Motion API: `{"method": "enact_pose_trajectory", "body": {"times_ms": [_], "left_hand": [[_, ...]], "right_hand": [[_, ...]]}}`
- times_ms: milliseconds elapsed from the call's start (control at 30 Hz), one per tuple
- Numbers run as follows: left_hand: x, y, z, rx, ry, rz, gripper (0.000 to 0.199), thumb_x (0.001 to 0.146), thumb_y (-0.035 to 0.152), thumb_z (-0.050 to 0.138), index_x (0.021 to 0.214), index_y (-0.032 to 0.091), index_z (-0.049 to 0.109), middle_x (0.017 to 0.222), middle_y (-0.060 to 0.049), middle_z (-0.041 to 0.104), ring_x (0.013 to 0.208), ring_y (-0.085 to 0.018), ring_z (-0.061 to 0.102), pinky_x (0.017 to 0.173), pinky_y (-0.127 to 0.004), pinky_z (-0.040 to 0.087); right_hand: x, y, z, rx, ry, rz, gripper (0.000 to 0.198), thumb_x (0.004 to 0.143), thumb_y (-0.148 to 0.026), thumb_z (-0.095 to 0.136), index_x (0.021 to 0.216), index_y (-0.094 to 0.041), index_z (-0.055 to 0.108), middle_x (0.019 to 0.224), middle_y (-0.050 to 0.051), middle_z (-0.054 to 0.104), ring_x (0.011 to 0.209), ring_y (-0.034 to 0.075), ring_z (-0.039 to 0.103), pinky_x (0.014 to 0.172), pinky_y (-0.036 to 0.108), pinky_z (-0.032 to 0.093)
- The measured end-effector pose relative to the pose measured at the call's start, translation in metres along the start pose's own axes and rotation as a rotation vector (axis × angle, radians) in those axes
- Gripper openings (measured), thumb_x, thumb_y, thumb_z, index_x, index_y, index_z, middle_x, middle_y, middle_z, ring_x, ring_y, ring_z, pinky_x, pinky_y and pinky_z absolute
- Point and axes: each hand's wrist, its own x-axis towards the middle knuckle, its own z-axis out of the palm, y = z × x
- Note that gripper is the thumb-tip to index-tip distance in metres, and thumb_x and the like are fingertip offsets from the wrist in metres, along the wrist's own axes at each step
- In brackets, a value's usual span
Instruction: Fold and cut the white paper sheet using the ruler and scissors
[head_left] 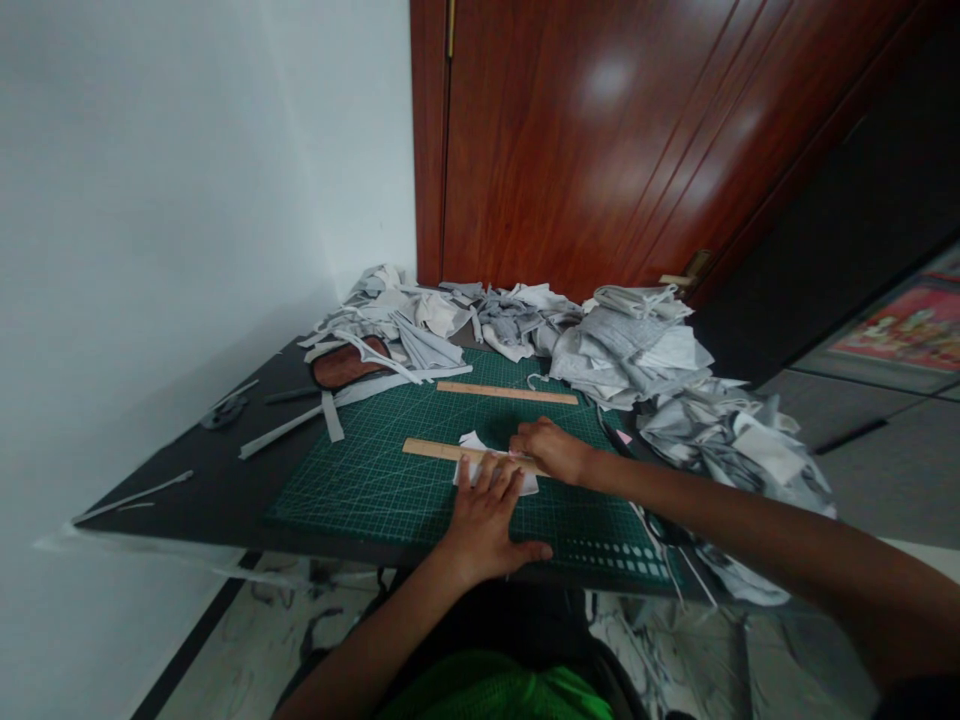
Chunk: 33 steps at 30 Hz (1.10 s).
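My left hand point(484, 515) lies with its fingers spread, pressing a wooden ruler point(429, 447) down over a small white cloth piece point(529, 486). The cloth sticks out on both sides of the ruler, on the green cutting mat point(360, 490). At the ruler's upper edge, just right of the left fingertips, my right hand point(551, 450) is closed in a pinch. A bit of pink shows at its fingertips, too small to name. A second wooden ruler point(507, 392) lies farther back on the mat.
Grey and white cloth heaps point(626, 345) line the table's back and right. A brown cloth piece point(349, 362) lies at left among pale strips. A pink piece point(624, 437) sits right of the mat. A wall point(225, 180) and a wooden door point(555, 150) stand behind.
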Motion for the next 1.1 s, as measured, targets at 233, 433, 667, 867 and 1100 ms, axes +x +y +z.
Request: {"method": "enact_pose_trajectory", "body": {"times_ms": [233, 433, 667, 867, 1100], "left_hand": [[0.0, -0.002, 0.002, 0.007, 0.004, 0.006, 0.108, 0.079, 0.094, 0.042, 0.157, 0.019, 0.04, 0.167, -0.013, 0.032, 0.158, -0.041, 0.013, 0.124, -0.07, -0.004], [0.0, -0.003, 0.003, 0.008, 0.005, 0.012, 0.107, 0.079, 0.094, 0.041, 0.157, 0.02, 0.042, 0.168, -0.011, 0.031, 0.158, -0.041, 0.012, 0.124, -0.069, -0.005], [0.001, 0.0, 0.0, 0.003, -0.012, -0.002, 0.106, 0.079, 0.093, 0.044, 0.156, 0.02, 0.042, 0.167, -0.012, 0.033, 0.158, -0.041, 0.013, 0.124, -0.07, -0.005], [0.001, -0.001, 0.001, 0.001, 0.016, 0.012, 0.11, 0.076, 0.094, 0.047, 0.157, 0.02, 0.041, 0.166, -0.013, 0.035, 0.157, -0.042, 0.014, 0.123, -0.071, -0.005], [0.0, 0.0, 0.003, 0.028, 0.06, 0.027, 0.104, 0.079, 0.091, 0.049, 0.156, 0.022, 0.042, 0.164, -0.012, 0.038, 0.156, -0.042, 0.018, 0.123, -0.07, -0.004]], "right_hand": [[-0.023, 0.009, 0.0, -0.001, -0.006, 0.026, 0.019, 0.098, -0.012, 0.051, 0.093, -0.017, 0.069, 0.094, 0.008, 0.067, 0.09, 0.021, 0.061, 0.083, 0.033, 0.032], [-0.037, 0.019, 0.004, 0.019, 0.011, 0.037, 0.021, 0.096, -0.008, 0.051, 0.092, -0.016, 0.07, 0.09, 0.008, 0.068, 0.087, 0.021, 0.062, 0.084, 0.034, 0.033], [-0.06, 0.041, 0.013, 0.124, 0.093, 0.081, 0.022, 0.093, -0.005, 0.055, 0.095, -0.018, 0.073, 0.094, 0.007, 0.073, 0.094, 0.022, 0.066, 0.09, 0.036, 0.038], [-0.064, 0.06, 0.036, 0.231, 0.307, 0.335, 0.025, 0.101, -0.016, 0.047, 0.101, -0.017, 0.072, 0.101, 0.009, 0.076, 0.094, 0.021, 0.069, 0.086, 0.032, 0.049], [-0.066, 0.057, 0.047, 0.159, 0.478, 0.628, 0.032, 0.101, -0.031, 0.05, 0.125, -0.013, 0.063, 0.118, 0.017, 0.069, 0.111, 0.031, 0.063, 0.095, 0.044, 0.048]]}}
